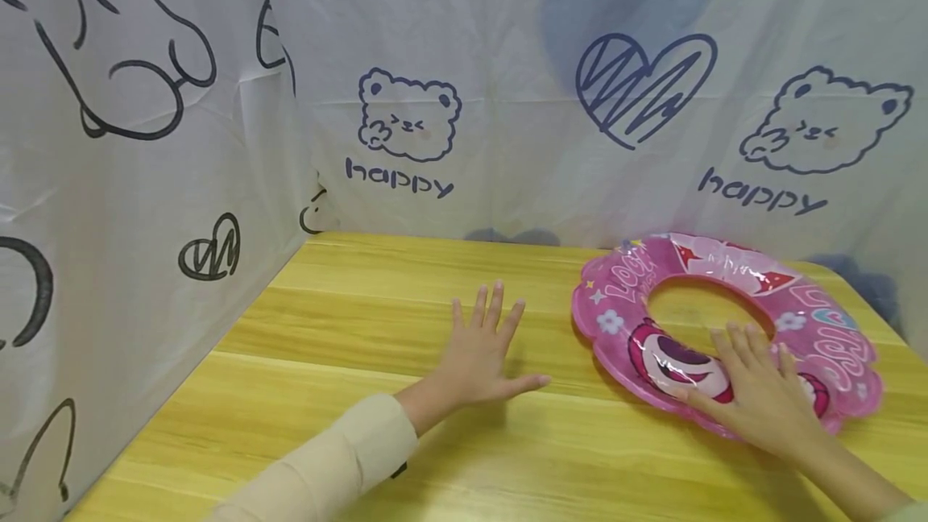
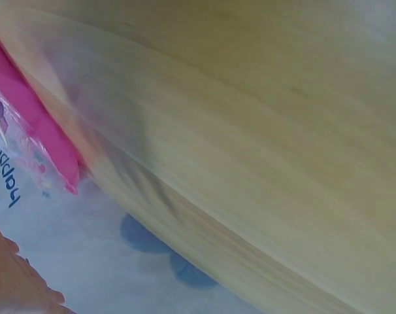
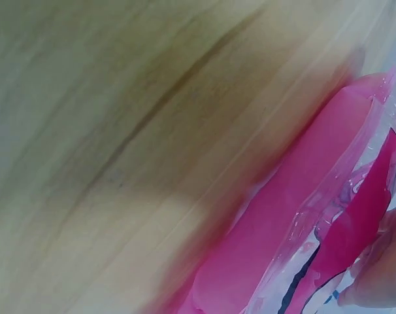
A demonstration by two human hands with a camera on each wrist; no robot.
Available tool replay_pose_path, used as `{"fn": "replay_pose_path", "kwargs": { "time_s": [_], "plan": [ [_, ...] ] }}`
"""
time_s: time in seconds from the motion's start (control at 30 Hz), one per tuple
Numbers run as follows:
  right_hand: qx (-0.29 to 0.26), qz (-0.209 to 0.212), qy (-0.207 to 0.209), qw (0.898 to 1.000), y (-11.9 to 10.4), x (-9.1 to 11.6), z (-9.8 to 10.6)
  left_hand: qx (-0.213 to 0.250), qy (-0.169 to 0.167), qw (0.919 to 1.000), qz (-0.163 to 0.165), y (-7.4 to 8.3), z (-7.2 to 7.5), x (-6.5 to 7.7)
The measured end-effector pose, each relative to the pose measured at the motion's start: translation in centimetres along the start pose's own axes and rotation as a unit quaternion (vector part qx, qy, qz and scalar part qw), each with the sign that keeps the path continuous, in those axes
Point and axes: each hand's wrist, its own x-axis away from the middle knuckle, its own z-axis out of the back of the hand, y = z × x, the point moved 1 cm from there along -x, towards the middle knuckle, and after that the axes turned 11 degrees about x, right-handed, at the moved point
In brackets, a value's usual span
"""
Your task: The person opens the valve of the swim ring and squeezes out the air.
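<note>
A pink inflatable swim ring with a cartoon face, flowers and lettering lies on the right side of the wooden table. My right hand rests on its near side, fingers spread and reaching toward the center hole. In the right wrist view, part of that hand shows against the pink ring. My left hand is spread out over the table to the left of the ring, holding nothing. At the left wrist view's edge appear some of the left hand's fingers and the ring's pink side.
The table has a yellow wood grain. White cloth printed with bears, hearts and the word "happy" hangs behind it, and more printed cloth hangs along the left. A small dark object shows beside the left sleeve.
</note>
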Motion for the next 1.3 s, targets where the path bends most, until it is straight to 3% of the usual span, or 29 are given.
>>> {"fn": "replay_pose_path", "kwargs": {
  "time_s": [0.5,0.67,1.3],
  "plan": [
    [0.019,0.015,0.009,1.000,0.1,0.1,-0.5,-0.032,-0.027,0.9978,-0.052,2.6,-1.6,-3.2],
    [0.018,0.016,0.004,1.000,0.1,0.1,-0.4,-0.045,-0.021,0.9970,-0.060,3.4,-2.0,-4.4],
    [0.026,0.027,0.039,0.999,-0.3,0.2,-0.6,-0.015,-0.047,0.9963,-0.070,5.5,-3.7,-7.7]
  ]
}}
